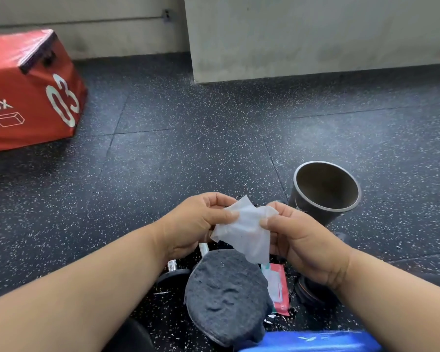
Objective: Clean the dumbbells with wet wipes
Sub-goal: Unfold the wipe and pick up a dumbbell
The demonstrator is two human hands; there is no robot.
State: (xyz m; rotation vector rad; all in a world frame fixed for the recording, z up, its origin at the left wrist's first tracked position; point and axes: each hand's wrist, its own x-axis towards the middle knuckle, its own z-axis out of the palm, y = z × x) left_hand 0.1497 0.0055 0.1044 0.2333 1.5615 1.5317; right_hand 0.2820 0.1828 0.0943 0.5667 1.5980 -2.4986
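Observation:
A white wet wipe [247, 231] hangs between my two hands above the floor. My left hand [193, 224] pinches its left edge and my right hand [300, 240] pinches its right edge. Below them lies a dumbbell, mostly hidden: part of its chrome handle [173, 264] and a black end [172, 278] show under my left wrist. Another dark dumbbell end [309, 292] peeks out under my right wrist. The red and white wipes pack [277, 285] lies on the floor beside my grey-socked foot [226, 295].
A dark bin [325, 191] with an open mouth stands on the floor right of my hands. A red plyo box marked 03 [31, 90] sits at the far left. A concrete wall block [315, 39] rises at the back. A blue mat edge [315, 341] lies at the bottom.

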